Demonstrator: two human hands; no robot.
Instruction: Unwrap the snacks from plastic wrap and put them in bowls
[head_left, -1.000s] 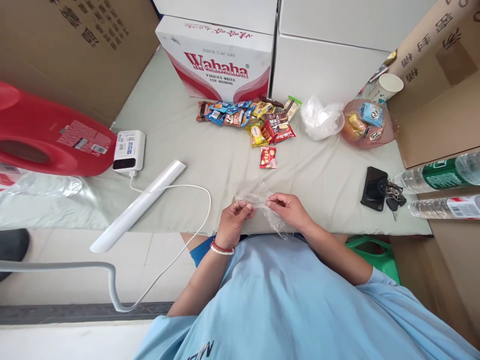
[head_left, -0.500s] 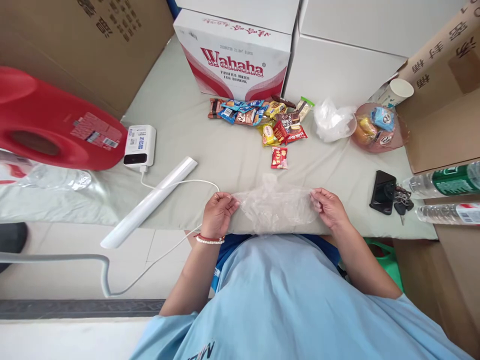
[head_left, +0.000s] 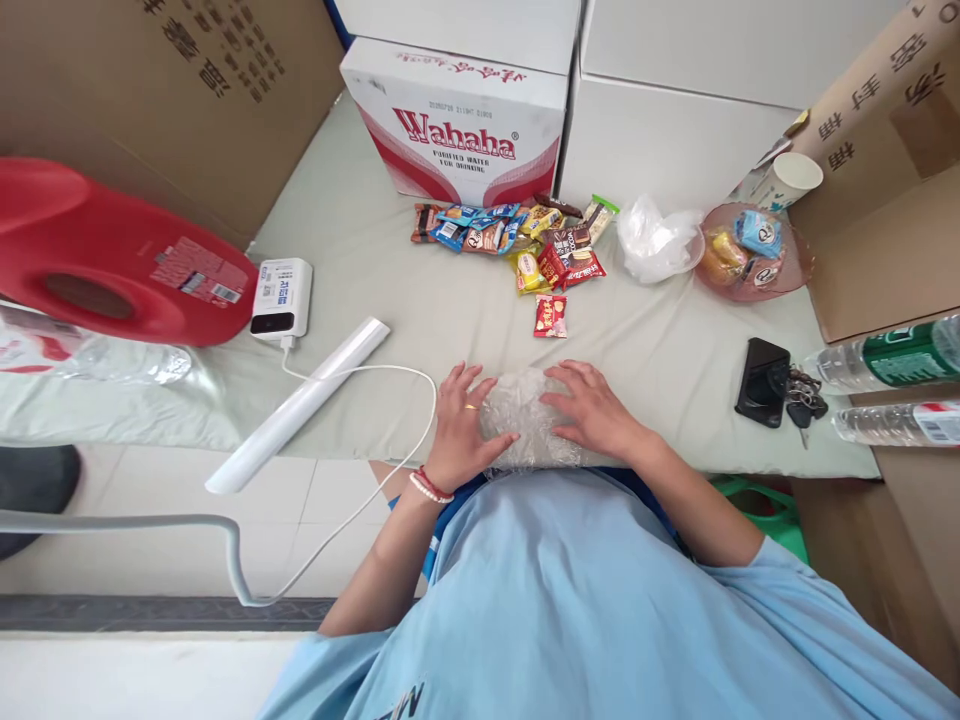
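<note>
A clear plastic bag (head_left: 523, 420) lies crumpled flat on the pale green table cover (head_left: 660, 350), at the near edge right in front of me. My left hand (head_left: 463, 422) rests palm down on the bag's left side, fingers spread. On the bag's right side my right hand (head_left: 592, 410) presses down the same way. Neither hand grips it. Just beyond the bag lies a single small red snack packet (head_left: 550, 315), and farther back sits a pile of several wrapped snacks (head_left: 517, 240).
A Wahaha water carton (head_left: 457, 125) and white boxes stand at the back. A crumpled white bag (head_left: 654, 240), pink bowl of snacks (head_left: 754, 260) and paper cup (head_left: 787, 180) sit right; phone with keys (head_left: 772, 385) and two bottles (head_left: 885, 385) nearer. Left: red jug (head_left: 112, 260), power bank (head_left: 281, 297), lamp bar (head_left: 300, 405).
A second ago both hands pinched the bag together, then pulled it wide apart. Now they have come back toward the middle and lie flat on it, pressing it onto the table.
</note>
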